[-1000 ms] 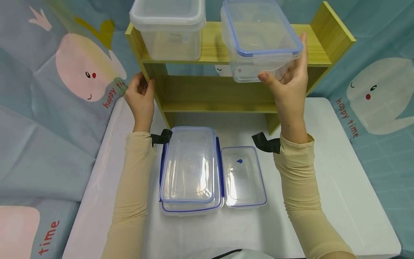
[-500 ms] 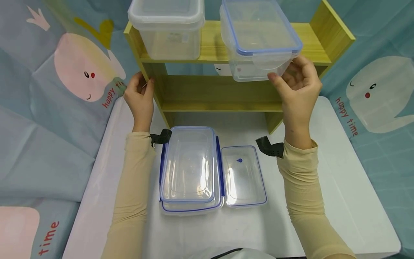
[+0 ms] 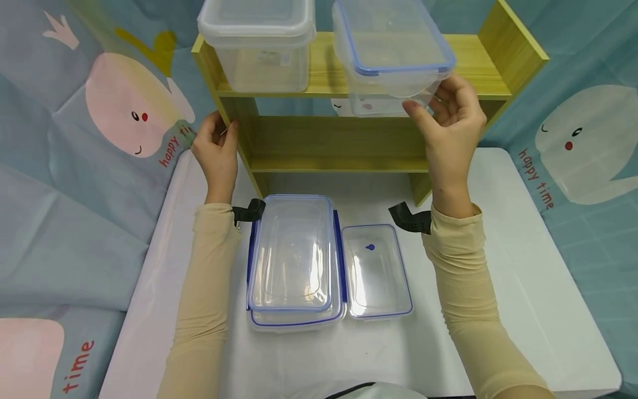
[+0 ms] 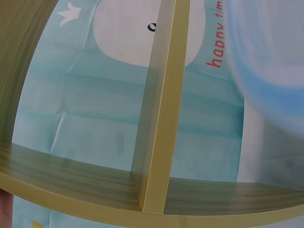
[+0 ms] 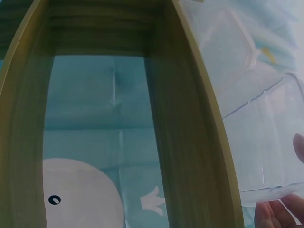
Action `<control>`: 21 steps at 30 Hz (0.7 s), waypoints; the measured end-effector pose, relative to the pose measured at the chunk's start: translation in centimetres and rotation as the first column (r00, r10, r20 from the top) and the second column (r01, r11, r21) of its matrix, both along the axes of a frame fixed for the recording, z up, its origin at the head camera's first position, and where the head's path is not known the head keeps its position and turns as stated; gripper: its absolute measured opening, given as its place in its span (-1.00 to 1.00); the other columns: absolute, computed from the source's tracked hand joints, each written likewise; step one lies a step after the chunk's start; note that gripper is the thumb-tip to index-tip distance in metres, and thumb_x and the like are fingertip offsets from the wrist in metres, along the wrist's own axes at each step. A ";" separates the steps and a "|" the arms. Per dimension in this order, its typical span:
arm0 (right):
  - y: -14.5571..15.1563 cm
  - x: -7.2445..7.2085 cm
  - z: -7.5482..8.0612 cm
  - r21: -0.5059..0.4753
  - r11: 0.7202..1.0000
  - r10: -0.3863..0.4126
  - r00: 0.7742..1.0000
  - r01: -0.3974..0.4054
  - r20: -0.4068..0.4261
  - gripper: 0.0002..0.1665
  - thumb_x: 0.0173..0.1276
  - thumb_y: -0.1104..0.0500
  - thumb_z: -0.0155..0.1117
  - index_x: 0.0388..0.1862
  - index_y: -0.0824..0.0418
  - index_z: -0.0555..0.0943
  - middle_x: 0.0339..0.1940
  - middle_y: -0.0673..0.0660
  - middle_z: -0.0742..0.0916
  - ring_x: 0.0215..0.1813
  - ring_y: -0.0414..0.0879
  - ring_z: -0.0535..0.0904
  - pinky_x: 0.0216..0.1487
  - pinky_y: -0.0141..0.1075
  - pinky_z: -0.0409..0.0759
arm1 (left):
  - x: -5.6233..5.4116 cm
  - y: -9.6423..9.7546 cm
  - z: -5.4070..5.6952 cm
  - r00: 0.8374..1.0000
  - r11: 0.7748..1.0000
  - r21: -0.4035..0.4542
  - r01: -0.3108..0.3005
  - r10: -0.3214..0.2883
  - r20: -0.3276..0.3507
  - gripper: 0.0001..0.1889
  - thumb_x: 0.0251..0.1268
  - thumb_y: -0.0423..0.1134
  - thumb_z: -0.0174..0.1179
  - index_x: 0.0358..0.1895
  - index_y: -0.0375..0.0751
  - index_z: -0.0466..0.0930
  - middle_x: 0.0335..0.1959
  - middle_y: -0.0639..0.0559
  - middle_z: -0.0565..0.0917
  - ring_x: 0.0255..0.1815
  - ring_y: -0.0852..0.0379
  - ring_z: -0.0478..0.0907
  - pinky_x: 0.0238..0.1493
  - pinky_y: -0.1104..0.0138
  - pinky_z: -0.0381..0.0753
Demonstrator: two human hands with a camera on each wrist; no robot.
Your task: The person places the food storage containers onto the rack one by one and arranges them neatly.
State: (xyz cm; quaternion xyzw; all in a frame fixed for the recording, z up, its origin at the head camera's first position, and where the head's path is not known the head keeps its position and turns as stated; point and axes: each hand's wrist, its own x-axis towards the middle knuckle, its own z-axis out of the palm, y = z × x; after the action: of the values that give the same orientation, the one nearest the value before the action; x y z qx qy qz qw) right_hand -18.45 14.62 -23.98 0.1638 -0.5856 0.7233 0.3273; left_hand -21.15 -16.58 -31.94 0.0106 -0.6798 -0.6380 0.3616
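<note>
My left hand (image 3: 216, 158) pinches the edge of the wooden shelf's (image 3: 339, 143) left side panel between thumb and fingers. At the top board, my right hand (image 3: 452, 138) holds a clear storage container with a blue-rimmed lid (image 3: 394, 41) by its near right corner, thumb at the front and fingers along the right side. The container's front overhangs the board's front edge. To its left stands a clear container with a whitish lid (image 3: 261, 55). In the right wrist view, the held container (image 5: 266, 142) shows beyond the shelf board (image 5: 190, 118), with fingertips at its lower edge.
On the white table (image 3: 518, 288), a flat blue-rimmed container (image 3: 291, 249) lies stacked on a larger one with dark blue side clips (image 3: 340, 257). A smaller blue-rimmed container (image 3: 377, 274) lies beside them. Printed blue curtains (image 3: 598, 233) hang around the table.
My right hand has shifted its fingers from high on the container's right side to lower near the corner. The container has moved slightly left and farther back. My left hand stays in place.
</note>
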 end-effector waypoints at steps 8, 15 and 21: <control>-0.7 -0.5 0.2 0.061 0.998 -0.031 0.999 0.033 -0.036 -0.56 0.01 0.48 0.41 -0.05 0.45 0.58 -0.14 0.21 0.65 -0.07 0.09 0.56 0.06 -0.19 0.54 | 0.2 0.0 0.0 1.000 1.000 0.003 0.015 -0.015 -0.001 -0.80 0.21 -0.43 0.23 -0.11 -0.41 0.62 -0.19 -0.13 0.64 -0.08 0.08 0.60 0.03 0.33 0.56; -1.1 -0.9 0.5 0.072 0.996 -0.042 0.998 0.045 -0.043 -0.51 0.00 0.47 0.43 -0.01 0.46 0.56 -0.13 0.19 0.65 -0.05 0.08 0.56 0.03 -0.20 0.55 | 0.4 0.1 0.2 1.000 1.000 -0.011 0.022 -0.022 -0.010 -0.80 0.22 -0.43 0.22 -0.10 -0.42 0.61 -0.17 -0.17 0.64 -0.10 0.10 0.60 0.01 0.34 0.56; -1.6 -1.5 0.6 0.077 0.997 -0.029 0.999 0.032 -0.031 -0.51 0.00 0.47 0.43 -0.02 0.45 0.56 -0.13 0.19 0.65 -0.05 0.07 0.55 0.02 -0.21 0.55 | 0.4 0.0 0.2 1.000 1.000 0.007 0.030 -0.030 -0.007 -0.81 0.22 -0.44 0.22 -0.11 -0.41 0.61 -0.18 -0.13 0.63 -0.09 0.08 0.59 0.02 0.33 0.56</control>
State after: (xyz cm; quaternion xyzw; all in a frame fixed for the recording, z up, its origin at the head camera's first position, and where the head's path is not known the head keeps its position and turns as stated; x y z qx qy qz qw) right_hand -19.95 13.07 -23.35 0.1784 -0.6106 0.6925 0.3404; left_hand -20.75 -16.56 -31.75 -0.0007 -0.6763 -0.6459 0.3543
